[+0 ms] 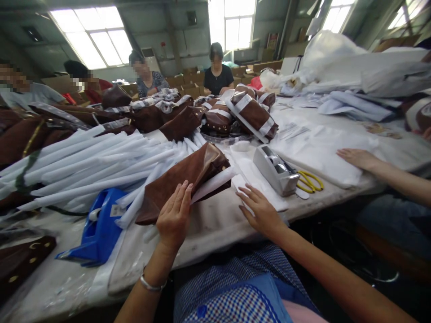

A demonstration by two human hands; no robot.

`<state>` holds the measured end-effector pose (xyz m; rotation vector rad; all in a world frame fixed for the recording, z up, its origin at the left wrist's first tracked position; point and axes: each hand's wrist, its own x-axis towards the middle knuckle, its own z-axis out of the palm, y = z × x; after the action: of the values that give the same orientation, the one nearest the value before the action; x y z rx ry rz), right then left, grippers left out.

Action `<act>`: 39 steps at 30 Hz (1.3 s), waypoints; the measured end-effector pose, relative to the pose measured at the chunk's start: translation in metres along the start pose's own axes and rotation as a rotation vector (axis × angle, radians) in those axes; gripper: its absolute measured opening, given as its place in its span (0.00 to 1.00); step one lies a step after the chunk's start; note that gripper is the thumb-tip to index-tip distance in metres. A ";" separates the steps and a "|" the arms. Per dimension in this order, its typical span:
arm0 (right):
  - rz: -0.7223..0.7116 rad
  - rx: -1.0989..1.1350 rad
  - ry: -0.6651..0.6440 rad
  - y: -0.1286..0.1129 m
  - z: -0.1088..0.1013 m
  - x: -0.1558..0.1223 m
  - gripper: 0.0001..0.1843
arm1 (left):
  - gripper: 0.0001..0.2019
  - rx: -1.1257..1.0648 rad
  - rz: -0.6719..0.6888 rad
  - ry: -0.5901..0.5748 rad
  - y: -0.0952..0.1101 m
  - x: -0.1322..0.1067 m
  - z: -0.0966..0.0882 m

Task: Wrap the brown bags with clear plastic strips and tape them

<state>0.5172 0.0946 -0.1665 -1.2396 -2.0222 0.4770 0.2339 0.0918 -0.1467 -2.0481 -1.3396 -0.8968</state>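
Observation:
My left hand [175, 215] lies flat with fingers together and stretched out on a folded brown fabric piece [188, 177] wrapped with a white paper strip [212, 183]. My right hand [261, 211] rests open, fingers spread, on white paper sheets [251, 177] at the table's near edge. A grey tape dispenser [276, 170] stands just beyond my right hand, with yellow-handled scissors [310, 181] beside it.
A blue tape dispenser [101, 229] sits at the left front. Rolled white paper strips [84, 168] fan across the left. Wrapped brown pieces [235, 116] pile up mid-table. A co-worker's hand [357, 157] presses white sheets at right. Several people sit at the far side.

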 end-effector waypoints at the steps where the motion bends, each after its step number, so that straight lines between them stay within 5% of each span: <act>1: -0.043 -0.212 0.014 0.015 -0.006 -0.003 0.21 | 0.35 0.004 -0.013 0.011 -0.001 0.000 -0.001; 5: -0.107 -0.598 -0.044 0.052 -0.010 -0.008 0.17 | 0.37 0.006 -0.057 0.039 -0.006 0.003 -0.008; 8: -0.167 -0.559 -0.054 0.061 -0.005 -0.002 0.10 | 0.38 0.000 -0.080 0.041 -0.013 0.009 -0.014; 14: -0.167 -0.461 -0.013 0.059 -0.011 0.024 0.11 | 0.37 0.025 -0.183 0.030 -0.030 0.025 -0.027; 21: -0.205 -0.294 -0.018 0.018 -0.002 0.026 0.12 | 0.37 0.042 -0.244 0.007 -0.034 0.027 -0.027; 28: -0.192 -0.042 -0.469 -0.029 0.017 -0.013 0.11 | 0.36 -0.020 -0.208 0.014 -0.028 0.026 -0.029; 34: -0.077 -0.197 -0.052 -0.002 0.054 0.043 0.28 | 0.36 -0.032 -0.211 0.031 -0.027 0.026 -0.029; 37: -0.010 -0.299 -0.215 0.004 0.075 0.045 0.40 | 0.36 -0.012 -0.212 0.032 -0.028 0.024 -0.029; 39: -0.105 -0.272 -0.372 0.001 0.080 0.028 0.40 | 0.37 -0.002 -0.208 0.041 -0.029 0.022 -0.030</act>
<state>0.4509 0.1237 -0.2112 -1.2646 -2.5221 0.4152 0.2058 0.0934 -0.1086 -1.9062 -1.5506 -1.0228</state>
